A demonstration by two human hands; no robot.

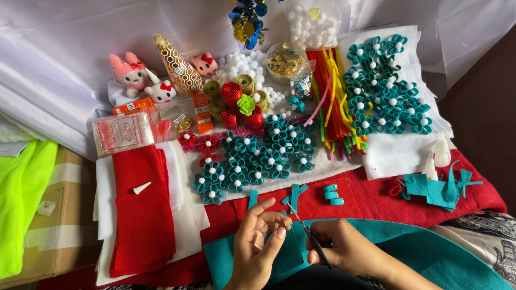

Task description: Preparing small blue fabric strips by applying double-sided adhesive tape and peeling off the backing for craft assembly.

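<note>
While scissors (pixel 309 236) cut, teal felt (pixel 293 252) lies between both hands.

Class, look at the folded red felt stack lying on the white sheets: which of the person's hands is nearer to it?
Left. The left hand is just right of the red felt stack; the right hand, holding scissors, lies farther right, beyond the left hand.

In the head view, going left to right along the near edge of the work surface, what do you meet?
Neon yellow-green cloth → cardboard box → stacked red felt sheets → left hand pinching a small felt piece → scissors → right hand → teal felt scraps.
</note>
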